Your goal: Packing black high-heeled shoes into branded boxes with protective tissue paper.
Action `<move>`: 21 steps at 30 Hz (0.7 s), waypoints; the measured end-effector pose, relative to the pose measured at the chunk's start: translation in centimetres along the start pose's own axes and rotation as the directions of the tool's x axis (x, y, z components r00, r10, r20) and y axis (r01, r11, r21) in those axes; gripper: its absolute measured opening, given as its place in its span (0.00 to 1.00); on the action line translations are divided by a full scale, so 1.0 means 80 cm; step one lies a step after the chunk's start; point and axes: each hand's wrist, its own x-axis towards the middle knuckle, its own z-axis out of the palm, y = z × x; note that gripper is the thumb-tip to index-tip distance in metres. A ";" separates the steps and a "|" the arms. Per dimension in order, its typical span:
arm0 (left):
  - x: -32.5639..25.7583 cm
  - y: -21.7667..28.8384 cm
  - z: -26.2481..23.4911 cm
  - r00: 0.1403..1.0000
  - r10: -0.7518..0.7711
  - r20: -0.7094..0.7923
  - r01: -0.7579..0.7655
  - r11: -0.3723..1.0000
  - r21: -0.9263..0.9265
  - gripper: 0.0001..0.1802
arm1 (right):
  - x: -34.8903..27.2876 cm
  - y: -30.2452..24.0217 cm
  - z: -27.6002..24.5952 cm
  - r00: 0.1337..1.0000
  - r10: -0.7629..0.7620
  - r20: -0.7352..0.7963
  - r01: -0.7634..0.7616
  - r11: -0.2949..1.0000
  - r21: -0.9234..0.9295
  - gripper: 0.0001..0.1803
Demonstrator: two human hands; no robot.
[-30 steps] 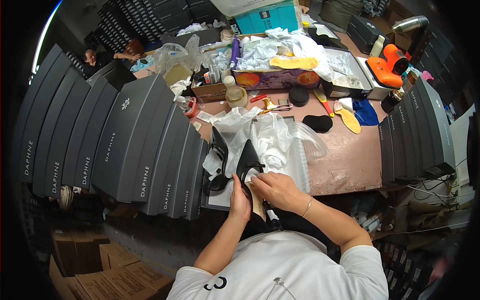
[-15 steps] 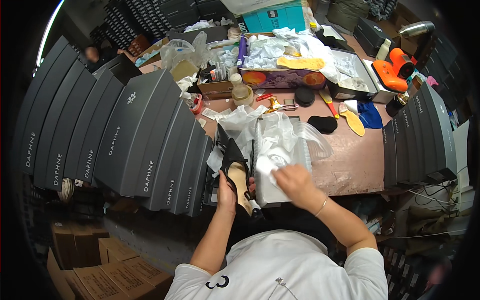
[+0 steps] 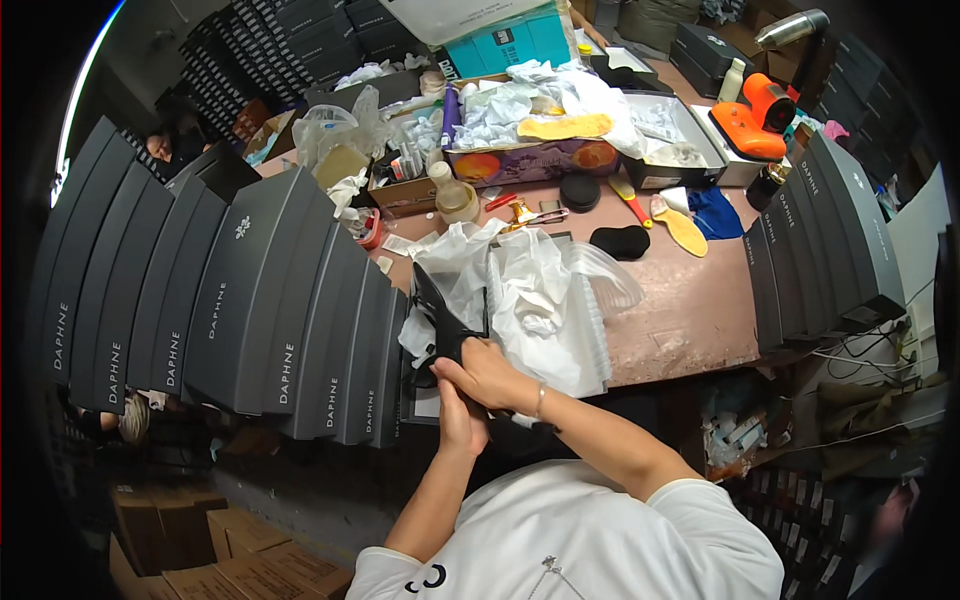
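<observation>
A black pointed heeled shoe (image 3: 447, 322) is held low over the near edge of the table, its toe pointing away from me. My left hand (image 3: 461, 418) grips it from beneath and the left. Across its top and heel part lies my right hand (image 3: 492, 376), fingers curled round it, thumb by the left hand. Both hands hide much of the shoe, and its inside is out of sight. Just to the right, an open shoe box lined with white tissue paper (image 3: 545, 300) stands on the table. More crumpled white paper (image 3: 462, 255) lies behind the toe.
Dark grey shoe boxes (image 3: 255, 290) stand in a row on the left, with another stack (image 3: 825, 240) on the right. Farther back are a pump bottle (image 3: 456, 198), a black sponge (image 3: 619, 243), yellow insoles (image 3: 684, 232), a brush (image 3: 631, 200) and an orange device (image 3: 750, 130). A person (image 3: 170, 150) is far left.
My right hand has come left from the tissue-lined box onto the shoe. The shoe has turned, so its pale insole no longer shows. The whole view has shifted slightly.
</observation>
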 end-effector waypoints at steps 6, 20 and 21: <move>0.064 0.009 -0.035 0.997 -0.080 -0.014 0.080 0.997 0.018 0.25 | -0.037 -0.007 0.010 0.993 -0.109 0.052 0.115 0.984 -0.133 0.39; 0.065 0.039 -0.008 0.993 -0.007 0.120 0.001 0.999 0.050 0.19 | -0.092 -0.020 -0.059 0.986 -0.131 -0.104 0.127 0.991 -0.045 0.22; 0.063 0.034 -0.001 0.991 -0.021 0.133 0.016 0.999 0.041 0.19 | -0.093 -0.022 -0.059 0.951 -0.208 -0.230 0.121 0.932 -0.342 0.22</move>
